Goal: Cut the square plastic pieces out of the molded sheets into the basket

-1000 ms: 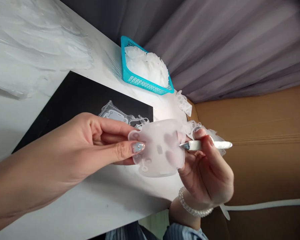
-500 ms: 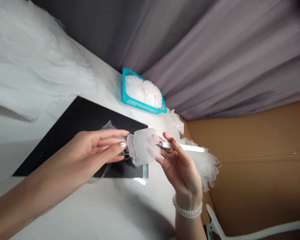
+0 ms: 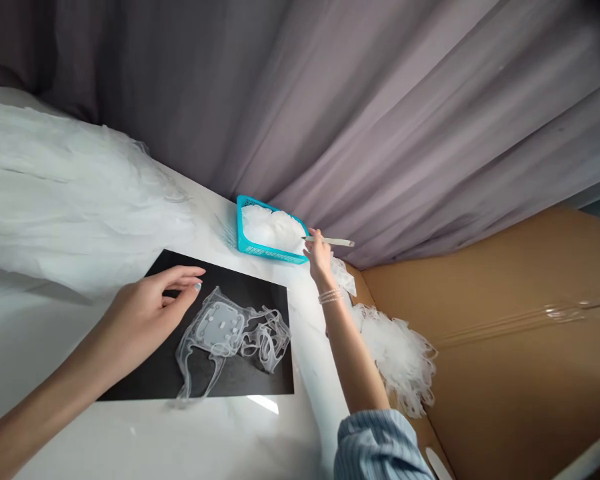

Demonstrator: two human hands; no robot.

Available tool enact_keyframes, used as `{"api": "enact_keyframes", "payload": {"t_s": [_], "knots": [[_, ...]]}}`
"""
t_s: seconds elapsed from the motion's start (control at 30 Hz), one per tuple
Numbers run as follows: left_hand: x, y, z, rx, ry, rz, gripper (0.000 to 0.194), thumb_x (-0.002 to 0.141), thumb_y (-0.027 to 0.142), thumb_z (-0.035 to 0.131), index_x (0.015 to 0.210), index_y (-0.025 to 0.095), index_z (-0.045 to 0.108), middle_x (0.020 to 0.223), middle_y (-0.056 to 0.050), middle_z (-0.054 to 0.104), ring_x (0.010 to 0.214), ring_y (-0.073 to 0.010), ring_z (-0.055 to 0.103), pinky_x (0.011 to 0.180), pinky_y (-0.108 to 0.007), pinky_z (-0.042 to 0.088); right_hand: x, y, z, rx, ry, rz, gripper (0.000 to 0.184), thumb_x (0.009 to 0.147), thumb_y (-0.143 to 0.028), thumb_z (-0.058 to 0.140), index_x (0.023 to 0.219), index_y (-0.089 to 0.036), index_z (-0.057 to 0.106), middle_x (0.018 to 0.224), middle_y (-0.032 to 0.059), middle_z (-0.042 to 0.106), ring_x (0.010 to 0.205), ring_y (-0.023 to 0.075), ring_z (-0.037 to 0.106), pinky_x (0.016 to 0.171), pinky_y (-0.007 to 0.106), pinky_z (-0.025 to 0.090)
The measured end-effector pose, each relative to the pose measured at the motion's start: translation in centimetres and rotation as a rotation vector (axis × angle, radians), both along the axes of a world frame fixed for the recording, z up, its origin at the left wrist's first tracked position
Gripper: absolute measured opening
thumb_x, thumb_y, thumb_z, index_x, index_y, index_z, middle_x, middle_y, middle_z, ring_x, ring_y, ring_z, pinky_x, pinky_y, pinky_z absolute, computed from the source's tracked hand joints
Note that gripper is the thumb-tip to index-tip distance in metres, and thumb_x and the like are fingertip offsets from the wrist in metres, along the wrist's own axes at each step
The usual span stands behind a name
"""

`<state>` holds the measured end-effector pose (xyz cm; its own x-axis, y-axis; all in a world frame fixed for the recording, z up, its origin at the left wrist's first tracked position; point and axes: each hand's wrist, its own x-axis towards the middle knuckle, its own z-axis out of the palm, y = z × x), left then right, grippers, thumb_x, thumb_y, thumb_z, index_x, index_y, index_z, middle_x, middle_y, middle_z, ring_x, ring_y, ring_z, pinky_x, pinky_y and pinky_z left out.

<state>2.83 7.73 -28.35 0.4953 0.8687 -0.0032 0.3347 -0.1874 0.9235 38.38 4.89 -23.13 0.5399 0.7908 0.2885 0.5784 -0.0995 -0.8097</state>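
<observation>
My right hand (image 3: 319,257) reaches to the right end of a turquoise basket (image 3: 273,255), closed on a slim white-handled craft knife (image 3: 333,241) with its pointed tip toward the basket. The basket holds a heap of translucent white pieces (image 3: 273,225). My left hand (image 3: 167,293) hovers over the left part of a black mat (image 3: 145,380), its fingers apart and slightly curved around nothing. To its right, on the mat, lies a translucent flat part with small bumps (image 3: 223,327), with clear stringy trimmings (image 3: 267,340) around and beside it.
A large mound of translucent white sheets (image 3: 65,207) covers the left of the white table (image 3: 215,433). On the right, a frilly pile of clear scraps (image 3: 397,357) lies against a cardboard box (image 3: 495,320). A grey curtain (image 3: 280,100) hangs behind the basket.
My right hand has moved away to the basket with the knife. The translucent piece that was between both hands is out of them. My left hand has drawn back left, uncovering the part on the mat.
</observation>
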Motion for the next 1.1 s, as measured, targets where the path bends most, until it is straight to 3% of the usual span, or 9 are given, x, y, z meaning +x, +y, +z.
{"api": "enact_keyframes", "payload": {"t_s": [0.07, 0.17, 0.33, 0.5, 0.7, 0.83, 0.93, 1.03, 1.1], "knots": [[0.1, 0.1, -0.4, 0.140, 0.134, -0.028, 0.043, 0.090, 0.046, 0.045, 0.122, 0.025, 0.064, 0.112, -0.008, 0.074, 0.100, -0.0294, 0.070, 0.086, -0.039, 0.054, -0.9, -1.7, -0.1, 0.059, 0.032, -0.093, 0.057, 0.101, -0.056, 0.017, 0.129, -0.015, 0.045, 0.084, 0.0036, 0.066, 0.076, 0.0162, 0.067, 0.072, 0.028, 0.052], [0.6, -0.5, -1.0, 0.293, 0.276, -0.079, 0.045, 0.088, 0.036, 0.043, 0.123, 0.016, 0.064, 0.107, -0.013, 0.072, 0.107, -0.0339, 0.064, 0.091, -0.045, 0.050, -2.8, -5.8, -0.7, 0.013, -0.004, -0.129, 0.045, 0.099, -0.060, 0.028, 0.112, -0.022, 0.049, 0.076, 0.0033, 0.067, 0.071, 0.0191, 0.067, 0.071, 0.031, 0.052], [2.3, -1.2, -2.1, 0.324, 0.346, -0.144, 0.044, 0.083, 0.037, 0.051, 0.116, 0.013, 0.067, 0.104, -0.018, 0.067, 0.111, -0.0399, 0.055, 0.093, -0.052, 0.047, -7.3, -12.8, -3.8, -0.303, -0.214, -0.016, 0.034, 0.090, -0.055, 0.054, 0.081, -0.025, 0.042, 0.080, 0.0045, 0.069, 0.069, 0.0206, 0.060, 0.068, 0.033, 0.046], [4.0, -0.8, -2.4, 0.269, 0.318, -0.134, 0.020, 0.080, 0.033, 0.055, 0.086, 0.019, 0.069, 0.101, -0.017, 0.066, 0.113, -0.0418, 0.053, 0.094, -0.057, 0.044, -10.1, -15.1, -5.7, -0.333, -0.167, 0.120, 0.033, 0.083, -0.042, 0.066, 0.077, -0.024, 0.038, 0.082, 0.0015, 0.063, 0.068, 0.0170, 0.052, 0.065, 0.029, 0.041], [3.9, -1.2, -1.0, 0.000, 0.057, -0.241, 0.014, 0.081, 0.035, 0.057, 0.081, 0.022, 0.059, 0.092, -0.009, 0.073, 0.092, -0.0291, 0.069, 0.082, -0.042, 0.053, -9.2, -14.7, -3.6, -0.228, -0.125, 0.070, 0.032, 0.083, -0.034, 0.065, 0.074, -0.024, 0.037, 0.079, 0.0009, 0.059, 0.072, 0.0169, 0.054, 0.069, 0.029, 0.042], [3.5, -2.4, 1.3, -0.194, -0.131, -0.350, 0.019, 0.088, 0.041, 0.054, 0.090, 0.023, 0.052, 0.088, -0.004, 0.075, 0.081, -0.0219, 0.072, 0.073, -0.035, 0.059, -8.2, -14.7, -2.6, -0.156, -0.034, 0.029, 0.032, 0.086, -0.036, 0.060, 0.075, -0.024, 0.033, 0.079, 0.0016, 0.060, 0.075, 0.0184, 0.061, 0.068, 0.030, 0.045], [3.6, -3.6, 3.6, -0.437, -0.311, -0.367, 0.020, 0.089, 0.039, 0.060, 0.093, 0.022, 0.049, 0.096, -0.006, 0.077, 0.093, -0.0217, 0.073, 0.079, -0.036, 0.061, -7.6, -15.2, -1.9, -0.076, 0.068, -0.036, 0.029, 0.092, -0.040, 0.050, 0.079, -0.025, 0.029, 0.078, -0.0001, 0.057, 0.069, 0.0172, 0.064, 0.061, 0.028, 0.047], [3.7, -5.3, 5.9, -0.679, -0.461, -0.414, 0.032, 0.089, 0.031, 0.065, 0.117, 0.024, 0.052, 0.104, -0.006, 0.077, 0.102, -0.0215, 0.072, 0.083, -0.036, 0.062, -6.9, -16.3, 0.2, 0.014, 0.252, -0.064, 0.030, 0.088, -0.038, 0.055, 0.080, -0.026, 0.028, 0.079, -0.0020, 0.056, 0.058, 0.0147, 0.062, 0.047, 0.024, 0.040], [3.6, -6.3, 7.1, -0.722, -0.475, -0.463, 0.049, 0.090, 0.028, 0.064, 0.136, 0.026, 0.047, 0.107, -0.006, 0.077, 0.105, -0.0213, 0.071, 0.081, -0.034, 0.063, -6.3, -17.0, 2.4, 0.081, 0.316, -0.058, 0.030, 0.082, -0.030, 0.060, 0.080, -0.026, 0.030, 0.071, -0.0054, 0.052, 0.049, 0.0109, 0.054, 0.043, 0.023, 0.036]]}}
